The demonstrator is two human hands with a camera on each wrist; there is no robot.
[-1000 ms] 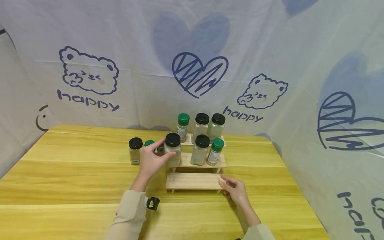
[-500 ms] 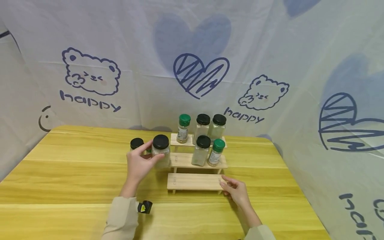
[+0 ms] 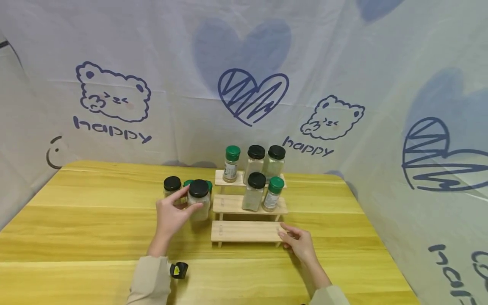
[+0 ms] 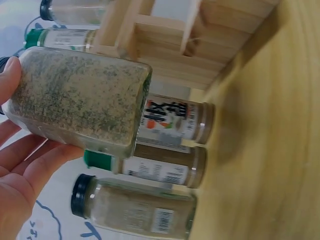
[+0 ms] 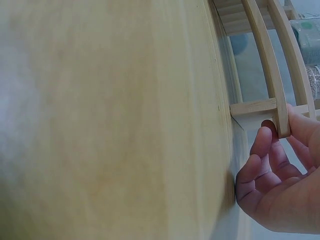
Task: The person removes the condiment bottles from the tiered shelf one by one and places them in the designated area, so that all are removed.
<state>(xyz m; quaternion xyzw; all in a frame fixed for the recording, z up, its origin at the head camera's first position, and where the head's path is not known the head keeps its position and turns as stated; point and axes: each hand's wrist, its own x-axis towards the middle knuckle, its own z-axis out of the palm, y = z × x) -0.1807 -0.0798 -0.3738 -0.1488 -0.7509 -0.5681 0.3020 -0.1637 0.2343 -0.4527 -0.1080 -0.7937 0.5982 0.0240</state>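
My left hand (image 3: 169,216) grips a square spice jar (image 3: 199,207) with a black lid, left of the three-tier wooden rack (image 3: 248,231). In the left wrist view this jar (image 4: 80,102) holds speckled green-beige seasoning, and its base is off the table. Behind it stand two green-lidded spice jars (image 4: 160,167) and another black-lidded jar (image 4: 145,205), partly hidden in the head view. My right hand (image 3: 301,243) pinches the right end of the rack's lowest tier; the right wrist view shows thumb and fingers around the wooden edge (image 5: 282,122).
On the top tier stand a green-lidded jar (image 3: 231,166) and two black-lidded jars (image 3: 254,163). The middle tier bears a black-lidded jar (image 3: 253,195) and a green-lidded one (image 3: 272,198) at its right. A printed cloth (image 3: 183,127) hangs behind the wooden table (image 3: 95,224).
My left hand has carried the black-lidded jar leftward from in front of the middle tier's left end, then lower, beside the rack. The right hand stays on the lowest tier.
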